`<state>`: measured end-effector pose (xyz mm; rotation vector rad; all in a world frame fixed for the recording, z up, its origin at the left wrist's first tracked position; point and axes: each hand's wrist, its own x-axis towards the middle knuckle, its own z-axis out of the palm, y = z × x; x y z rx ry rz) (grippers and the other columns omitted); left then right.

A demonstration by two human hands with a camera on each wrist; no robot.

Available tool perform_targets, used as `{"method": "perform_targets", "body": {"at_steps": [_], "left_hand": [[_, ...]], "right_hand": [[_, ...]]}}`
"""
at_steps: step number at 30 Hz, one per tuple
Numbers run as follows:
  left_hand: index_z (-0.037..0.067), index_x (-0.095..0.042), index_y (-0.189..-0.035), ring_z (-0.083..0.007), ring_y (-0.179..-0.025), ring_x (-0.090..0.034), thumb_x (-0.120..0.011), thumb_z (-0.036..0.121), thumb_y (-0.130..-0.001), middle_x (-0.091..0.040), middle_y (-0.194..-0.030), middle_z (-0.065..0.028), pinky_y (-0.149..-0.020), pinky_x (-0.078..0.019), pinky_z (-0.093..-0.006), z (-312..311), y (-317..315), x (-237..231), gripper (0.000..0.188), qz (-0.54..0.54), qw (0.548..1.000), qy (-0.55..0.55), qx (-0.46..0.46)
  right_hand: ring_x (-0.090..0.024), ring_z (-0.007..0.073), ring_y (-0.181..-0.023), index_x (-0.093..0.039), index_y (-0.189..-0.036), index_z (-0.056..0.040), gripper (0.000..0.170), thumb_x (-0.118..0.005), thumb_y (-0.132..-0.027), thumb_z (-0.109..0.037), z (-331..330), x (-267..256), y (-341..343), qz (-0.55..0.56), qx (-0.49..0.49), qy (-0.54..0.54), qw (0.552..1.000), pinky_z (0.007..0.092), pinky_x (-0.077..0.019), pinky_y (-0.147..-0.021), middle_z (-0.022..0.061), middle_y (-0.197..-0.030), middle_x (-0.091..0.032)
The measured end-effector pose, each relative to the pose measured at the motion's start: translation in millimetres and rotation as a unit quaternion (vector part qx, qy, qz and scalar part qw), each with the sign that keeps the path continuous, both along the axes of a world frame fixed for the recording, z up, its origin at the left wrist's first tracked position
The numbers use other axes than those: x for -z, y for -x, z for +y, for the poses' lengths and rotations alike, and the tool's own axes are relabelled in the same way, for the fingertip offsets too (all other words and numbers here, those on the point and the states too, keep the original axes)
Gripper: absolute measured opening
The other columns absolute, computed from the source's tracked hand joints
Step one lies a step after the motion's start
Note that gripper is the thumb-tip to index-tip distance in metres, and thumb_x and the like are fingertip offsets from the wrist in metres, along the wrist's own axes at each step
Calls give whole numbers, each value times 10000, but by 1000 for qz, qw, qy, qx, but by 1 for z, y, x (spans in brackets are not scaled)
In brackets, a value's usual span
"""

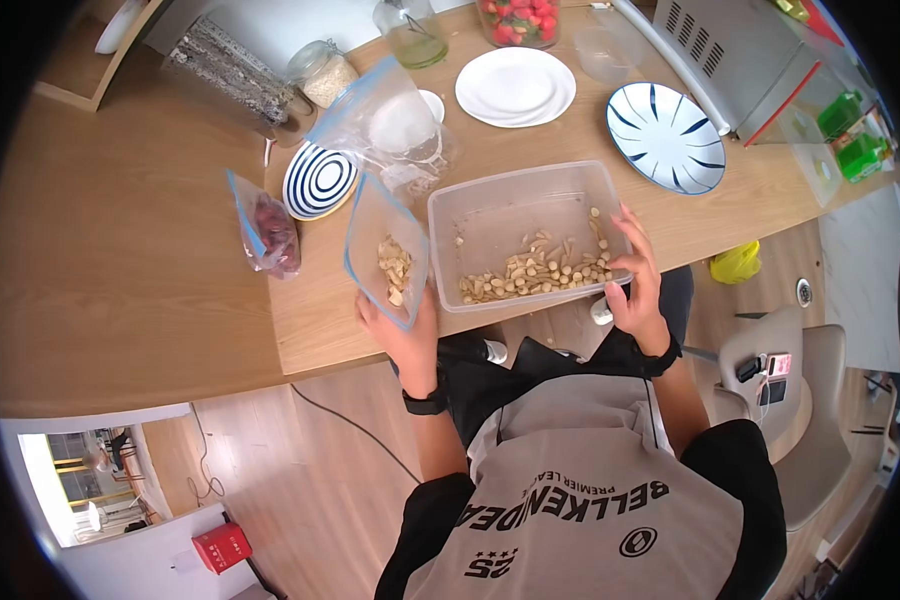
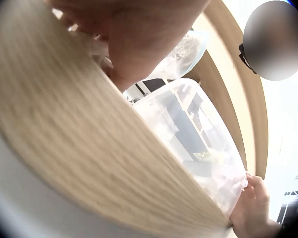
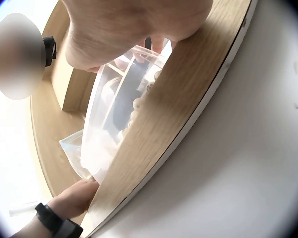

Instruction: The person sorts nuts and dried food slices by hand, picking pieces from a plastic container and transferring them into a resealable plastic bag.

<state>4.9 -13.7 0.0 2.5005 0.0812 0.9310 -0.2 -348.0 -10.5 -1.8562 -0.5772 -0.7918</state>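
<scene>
A clear plastic container [image 1: 515, 215] stands at the table's front edge, with pale sliced pieces [image 1: 535, 272] gathered along its near side. My right hand [image 1: 638, 285] grips the container's right end, fingers over the rim. At its left, my left hand [image 1: 408, 335] holds the lower part of a zip bag [image 1: 375, 235] with pale chunks inside. In the left wrist view, the left hand [image 2: 139, 39] is close to the lens and its fingertips are mostly hidden. The right wrist view shows the right hand [image 3: 134, 29] over the container [image 3: 97, 114].
Left of the zip bag lie a bag of dark red pieces [image 1: 275, 235] and a striped plate [image 1: 320, 180]. Behind are a bag of white powder [image 1: 395, 125], a glass jar [image 1: 322, 75], a white plate [image 1: 515, 88] and a blue-lined plate [image 1: 666, 138]. An oven-like appliance [image 1: 720, 50] stands back right.
</scene>
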Motion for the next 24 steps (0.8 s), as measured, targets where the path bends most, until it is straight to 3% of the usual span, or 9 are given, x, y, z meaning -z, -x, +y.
{"method": "perform_targets", "body": {"at_steps": [2,4,11,13,14,16,17,19,24], "left_hand": [[-12,-613,-1347,-446,-1196,-591,-805,166,-838,-677,-1239,-230,-1044,-425,-532,14,-10,-5,573,21,997,-73,3],[-13,-601,-1365,-450,-1223,-583,-829,229,-852,-665,-1272,-240,-1066,-418,-532,23,-24,-8,611,66,996,44,28],[-23,-578,-1390,-434,-1234,-589,-849,180,-852,-634,-1337,-246,-1069,-437,-518,26,7,-33,636,64,994,50,70],[-33,-623,-1305,-408,-1189,-623,-828,105,-864,-657,-1299,-233,-1046,-472,-480,25,34,-32,505,20,988,146,-34],[-33,-623,-1305,-408,-1189,-623,-828,105,-864,-657,-1299,-233,-1046,-472,-480,25,48,-34,505,22,989,143,-32],[-27,-678,-1134,-361,-1056,-689,-785,55,-884,-719,-1144,-198,-947,-544,-429,16,70,-48,285,-56,998,14,37],[-27,-678,-1134,-361,-1056,-689,-785,55,-884,-719,-1144,-198,-947,-544,-429,6,73,-54,285,-53,998,15,33],[-11,-685,-901,-312,-856,-717,-750,16,-889,-726,-914,-134,-780,-582,-400,-19,77,-68,71,-60,970,5,234],[79,-561,-661,-208,-596,-578,-809,109,-860,-584,-696,-40,-545,-466,-349,-65,52,-68,319,-58,827,-45,558]], "right_hand": [[-397,550,-1480,-576,-1001,-22,197,-661,-947,-191,0,-1,2,7,-1,1,1000,632,-321,-1193,287,-1493,-532],[-400,552,-1477,-576,-1004,-23,197,-660,-948,-191,2,-1,4,9,1,-4,1000,634,-322,-1192,289,-1492,-534],[-414,557,-1465,-572,-1019,-22,221,-670,-943,-206,1,0,2,8,6,2,1000,637,-332,-1187,302,-1486,-538],[-417,559,-1462,-572,-1022,-23,226,-671,-942,-210,1,1,2,8,10,0,1000,637,-334,-1187,305,-1488,-536],[-418,560,-1460,-573,-1026,-25,228,-671,-942,-214,1,2,1,6,9,-1,1000,637,-334,-1186,305,-1488,-535],[-420,561,-1459,-574,-1031,-28,231,-672,-942,-217,0,4,1,6,7,-2,1000,638,-334,-1186,305,-1489,-535],[-420,562,-1458,-575,-1035,-29,233,-672,-940,-219,0,5,1,5,7,1,1000,638,-337,-1184,306,-1490,-535],[-421,562,-1458,-575,-1039,-30,236,-672,-939,-221,-2,4,0,4,-2,9,1000,639,-340,-1182,306,-1490,-534],[-413,563,-1462,-580,-1037,-32,239,-676,-926,-221,-5,2,0,19,-4,17,1000,648,-332,-1181,298,-1492,-536]]}}
